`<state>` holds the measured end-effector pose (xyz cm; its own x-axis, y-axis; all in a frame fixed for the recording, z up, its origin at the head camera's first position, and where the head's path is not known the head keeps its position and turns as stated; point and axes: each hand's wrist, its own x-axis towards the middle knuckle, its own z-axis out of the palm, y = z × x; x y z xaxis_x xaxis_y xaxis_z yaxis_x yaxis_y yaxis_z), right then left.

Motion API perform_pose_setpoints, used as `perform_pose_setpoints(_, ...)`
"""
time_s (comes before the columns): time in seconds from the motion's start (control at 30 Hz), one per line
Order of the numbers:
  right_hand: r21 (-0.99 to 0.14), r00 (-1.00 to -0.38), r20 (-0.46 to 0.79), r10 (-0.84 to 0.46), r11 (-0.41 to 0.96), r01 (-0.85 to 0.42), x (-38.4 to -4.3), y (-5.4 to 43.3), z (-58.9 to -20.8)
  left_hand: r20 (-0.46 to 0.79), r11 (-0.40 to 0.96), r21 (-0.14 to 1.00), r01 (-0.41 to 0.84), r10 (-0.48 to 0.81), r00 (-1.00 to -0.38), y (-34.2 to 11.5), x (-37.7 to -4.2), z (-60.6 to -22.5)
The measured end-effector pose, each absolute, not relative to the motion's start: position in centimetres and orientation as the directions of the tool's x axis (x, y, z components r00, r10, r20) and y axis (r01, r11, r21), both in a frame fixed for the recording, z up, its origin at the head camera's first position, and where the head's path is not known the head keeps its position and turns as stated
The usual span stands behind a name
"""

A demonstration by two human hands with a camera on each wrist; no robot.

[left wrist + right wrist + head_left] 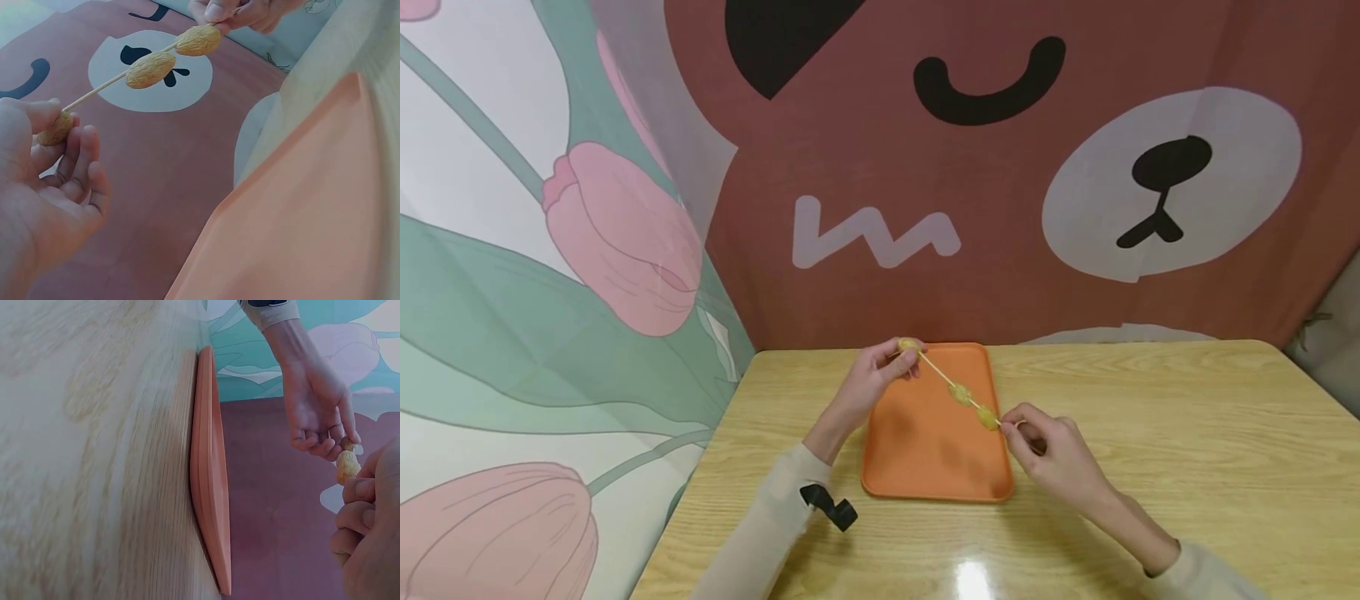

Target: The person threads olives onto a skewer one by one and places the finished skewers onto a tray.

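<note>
A thin wooden skewer (pixel 937 370) slants over the orange tray (pixel 917 458), held up between both hands. My left hand (pixel 871 377) pinches a wrinkled yellow oval piece (pixel 55 129) at the skewer's far end, between thumb and fingers. Two more such pieces, a middle one (pixel 150 69) and one close to the right hand (pixel 199 40), sit on the stick toward its other end. With thumb and fingertips my right hand (pixel 1056 454) grips that other end, just past the last piece. What the pieces are cannot be told for sure.
Under the hands the tray lies on a light wooden table (pixel 1150 400), by its back edge. A cloth with a bear print (pixel 865 150) hangs behind, and a tulip-print cloth (pixel 625 242) on the left. A black strap piece (pixel 829 506) sticks out from the left sleeve.
</note>
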<state>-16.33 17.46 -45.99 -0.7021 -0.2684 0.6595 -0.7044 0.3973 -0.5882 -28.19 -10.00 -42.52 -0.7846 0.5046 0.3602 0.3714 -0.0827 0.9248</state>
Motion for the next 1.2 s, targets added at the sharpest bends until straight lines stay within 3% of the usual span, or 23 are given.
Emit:
perform_pose_setpoints(0.33,-0.608,-0.716,0.652,-0.25,0.392,-0.69,-16.3,17.1,-46.1,0.304,-0.157,0.953,0.261,0.455,-0.837,-9.0,-28.0,-43.2)
perform_pose_setpoints(1.2,-0.663,-0.772,0.599,-0.211,0.41,-0.626,-16.4,16.9,-46.1,0.244,-0.19,0.967,0.172,0.474,-0.846,-7.5,-27.4,-44.2)
